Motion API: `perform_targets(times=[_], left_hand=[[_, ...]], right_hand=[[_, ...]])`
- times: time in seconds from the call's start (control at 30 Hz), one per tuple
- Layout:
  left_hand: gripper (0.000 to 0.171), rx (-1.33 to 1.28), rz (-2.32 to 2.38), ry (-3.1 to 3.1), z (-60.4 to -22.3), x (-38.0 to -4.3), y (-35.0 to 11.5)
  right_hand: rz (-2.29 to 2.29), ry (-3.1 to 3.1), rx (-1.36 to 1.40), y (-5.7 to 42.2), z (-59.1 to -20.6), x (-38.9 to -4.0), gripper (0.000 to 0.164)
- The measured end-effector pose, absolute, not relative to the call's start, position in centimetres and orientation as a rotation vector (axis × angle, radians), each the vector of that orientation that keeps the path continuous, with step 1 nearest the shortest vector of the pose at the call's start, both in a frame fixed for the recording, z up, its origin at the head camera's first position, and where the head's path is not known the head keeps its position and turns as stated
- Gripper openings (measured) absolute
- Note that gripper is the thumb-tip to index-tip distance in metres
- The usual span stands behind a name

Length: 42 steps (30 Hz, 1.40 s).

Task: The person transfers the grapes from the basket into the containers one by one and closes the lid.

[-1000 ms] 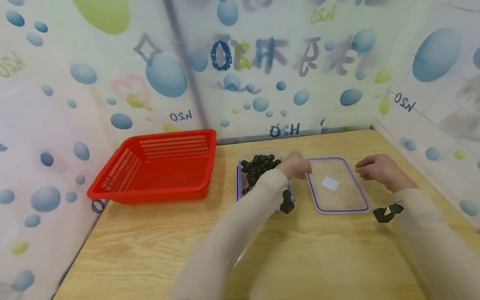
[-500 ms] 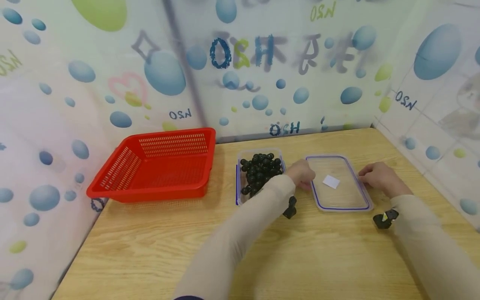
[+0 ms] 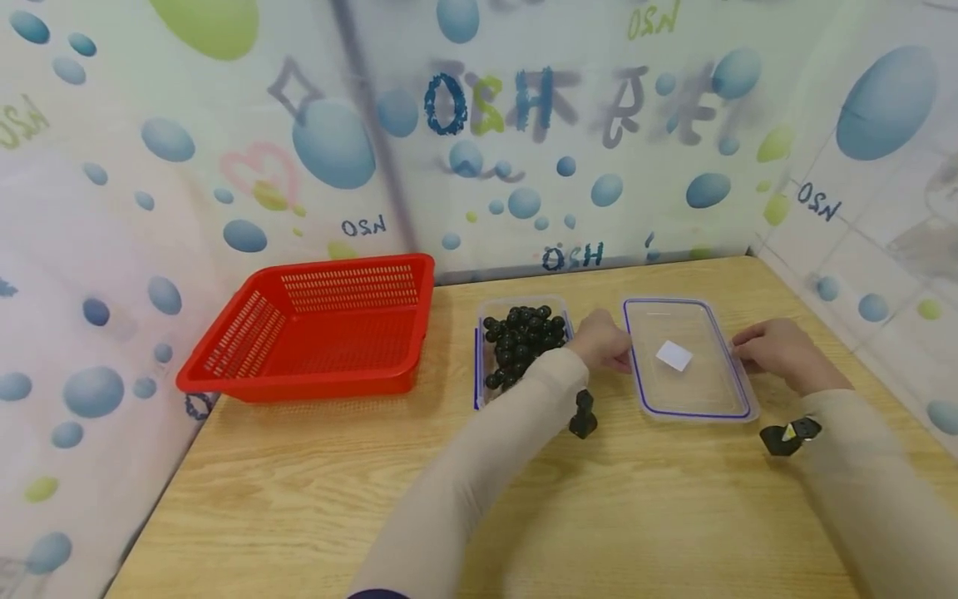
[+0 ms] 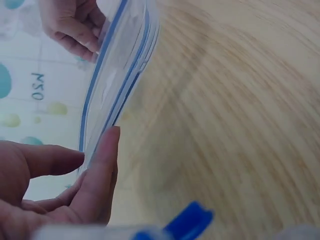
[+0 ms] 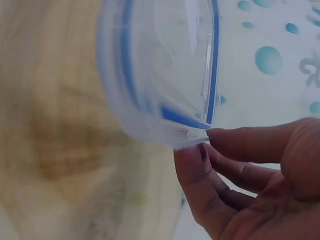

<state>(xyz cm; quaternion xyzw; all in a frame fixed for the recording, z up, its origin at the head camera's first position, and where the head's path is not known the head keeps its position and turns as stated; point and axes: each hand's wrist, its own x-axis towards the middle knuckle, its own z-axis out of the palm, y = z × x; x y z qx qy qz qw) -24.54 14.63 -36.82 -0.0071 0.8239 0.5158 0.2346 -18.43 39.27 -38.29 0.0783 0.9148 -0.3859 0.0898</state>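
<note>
A clear plastic lid (image 3: 692, 389) with a blue seal and a white label (image 3: 674, 356) is held just above the table between both hands. My left hand (image 3: 601, 339) pinches its left edge between thumb and fingers; the left wrist view shows this grip on the lid's rim (image 4: 100, 95). At the opposite edge, my right hand (image 3: 782, 353) pinches a corner, with the thumb over it in the right wrist view. Left of the lid stands a clear plastic container (image 3: 485, 353) filled with dark grapes (image 3: 522, 337). The left forearm hides its near part.
A red plastic basket (image 3: 352, 349) with slotted sides stands at the left on the wooden table (image 3: 299, 491). Patterned sheeting (image 3: 509, 191) rises behind the table and along both sides. A blue clip (image 4: 192, 220) shows low in the left wrist view.
Both hands have taken hold of the lid's edges. The lid has risen off the table and shifted slightly rightward and away. The basket and the container of grapes have stayed in place.
</note>
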Motion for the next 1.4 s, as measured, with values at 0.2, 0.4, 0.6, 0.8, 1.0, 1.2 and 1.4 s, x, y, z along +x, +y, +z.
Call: perform_targets(times=[0.2,0.4,0.6,0.8,1.0,1.2,1.4], left_hand=[[0.006,0.036,1.661,2.131,-34.8,-25.5,12.3],[0.008,0.147,1.739,1.936,-32.1,-27.7,7.5],[0.010,0.173,1.742,1.897,-30.5,-28.5,1.7],[0.021,0.201,1.668,1.951,-29.1,-27.7,-3.4],[0.020,0.151,1.642,2.019,-28.3,-27.2,-7.0],[0.020,0.072,1.628,2.033,-29.2,-27.1,-8.7],[0.023,0.044,1.662,2.034,-30.3,-27.2,-9.4]], right_hand=[[-1.361,2.634,0.183,38.5,-36.5,-19.0,0.047],[-1.616,2.467,0.053,35.7,-34.3,-19.8,0.052],[-1.674,2.377,-0.081,31.5,-32.5,-21.0,0.048],[-1.683,2.289,-0.140,27.6,-31.6,-22.6,0.044],[-1.626,2.284,-0.209,24.4,-31.2,-23.6,0.038],[-1.583,2.299,-0.177,22.5,-31.2,-24.0,0.035],[-1.540,2.334,-0.155,21.5,-31.6,-24.3,0.035]])
